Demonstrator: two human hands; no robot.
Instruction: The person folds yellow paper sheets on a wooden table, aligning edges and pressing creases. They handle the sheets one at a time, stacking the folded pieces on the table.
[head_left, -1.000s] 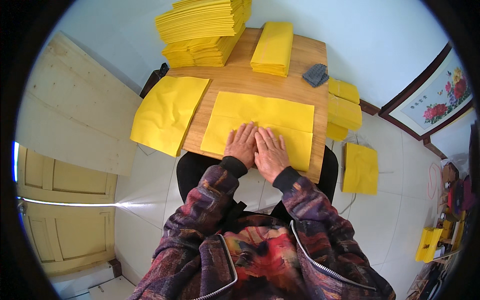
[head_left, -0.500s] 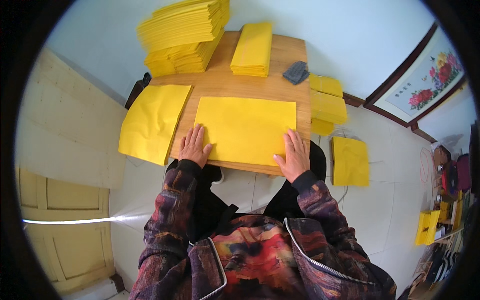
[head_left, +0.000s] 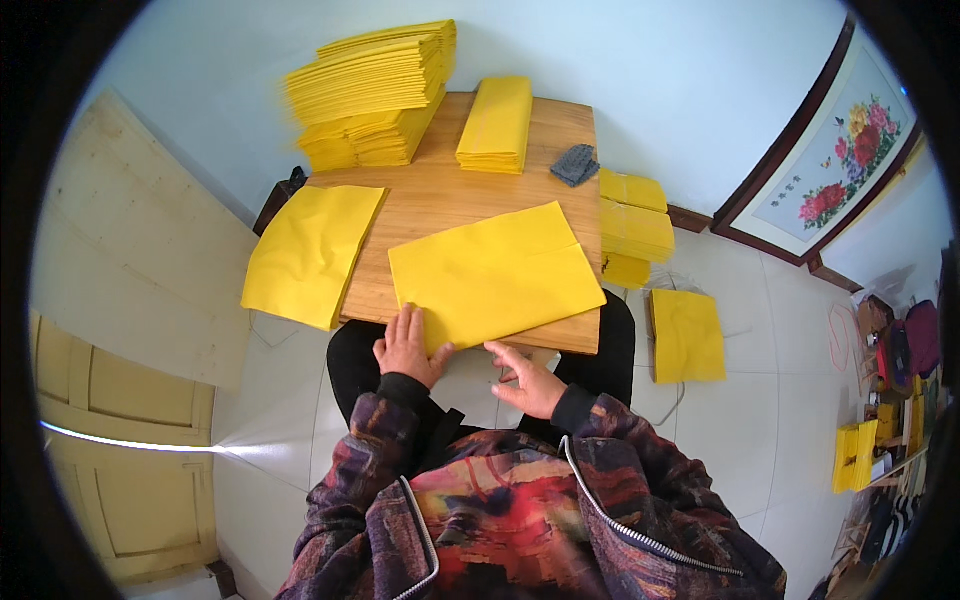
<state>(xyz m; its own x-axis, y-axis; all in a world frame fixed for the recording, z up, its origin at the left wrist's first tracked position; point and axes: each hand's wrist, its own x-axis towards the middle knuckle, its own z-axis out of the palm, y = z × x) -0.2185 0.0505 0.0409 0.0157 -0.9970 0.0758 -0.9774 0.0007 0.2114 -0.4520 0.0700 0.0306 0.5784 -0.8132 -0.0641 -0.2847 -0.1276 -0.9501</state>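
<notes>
A flat rectangular yellow sheet [head_left: 495, 272] lies slantwise on the wooden table [head_left: 420, 215], its right end higher up and its lower edge reaching the near edge of the tabletop. My left hand [head_left: 409, 350] rests on its lower left corner, fingers stretched out. Just below the near edge hovers my right hand [head_left: 528, 381], thumb and fingers apart, with nothing seen between them; whether a fingertip touches the sheet is unclear. Another yellow sheet [head_left: 308, 252], slightly wrinkled, overhangs the table's left edge.
Tall piles of folded yellow sheets [head_left: 375, 95] stand at the back left, with a smaller stack [head_left: 497, 125] beside them. A dark grey cloth [head_left: 575, 165] lies at the back right. Yellow bundles [head_left: 637, 215] sit beyond the right edge, and another yellow stack [head_left: 688, 337] stands lower down.
The yellow sheet has turned from square to slanted. My right hand has left its right end and come in to the near edge; my left hand has shifted slightly toward me.
</notes>
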